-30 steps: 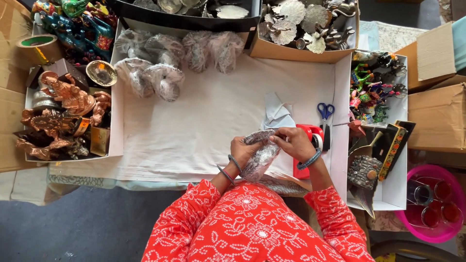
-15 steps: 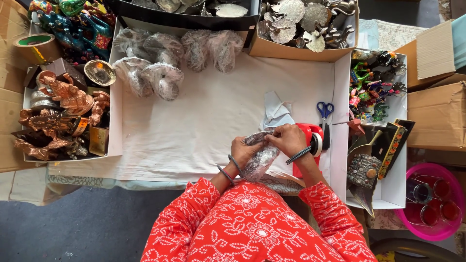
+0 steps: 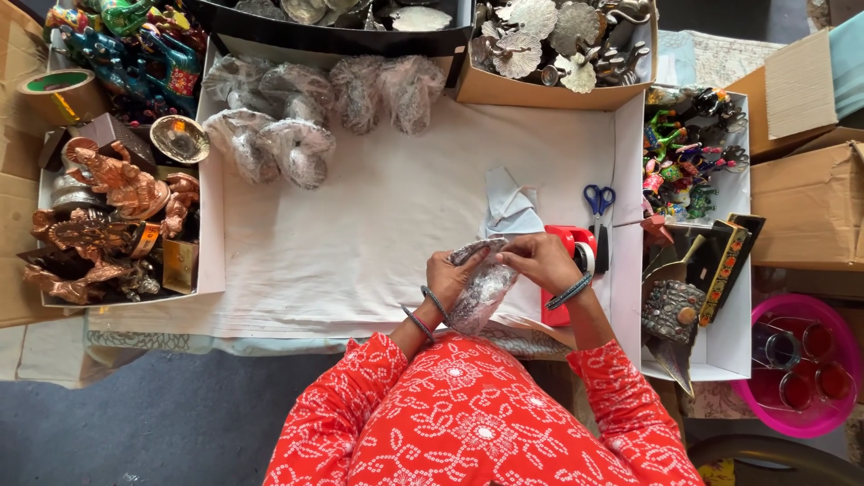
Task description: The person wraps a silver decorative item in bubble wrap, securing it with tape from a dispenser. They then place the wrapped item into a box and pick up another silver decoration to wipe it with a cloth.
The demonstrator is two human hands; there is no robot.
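Observation:
A small metal ornament in a clear bubble-wrap bag [image 3: 479,290] is held over the near edge of the white cloth [image 3: 378,225]. My left hand [image 3: 449,274] grips the bag's left side. My right hand [image 3: 538,259] pinches its top edge from the right. Just right of my right hand stands a red tape dispenser [image 3: 573,247], and blue-handled scissors [image 3: 598,216] lie beyond it. A folded pale cloth piece [image 3: 509,205] lies just past the bag.
Several wrapped ornaments [image 3: 279,135] lie at the cloth's far left. A white box of copper figurines [image 3: 99,225] is at left, a box of silver ornaments [image 3: 558,45] at the back, painted figures [image 3: 688,148] and a pink tub [image 3: 796,364] at right. A tape roll [image 3: 58,94] sits far left.
Both hands keep working the bag's top edge in place; the right hand has shifted slightly left over the bag. Nothing else on the cloth has moved.

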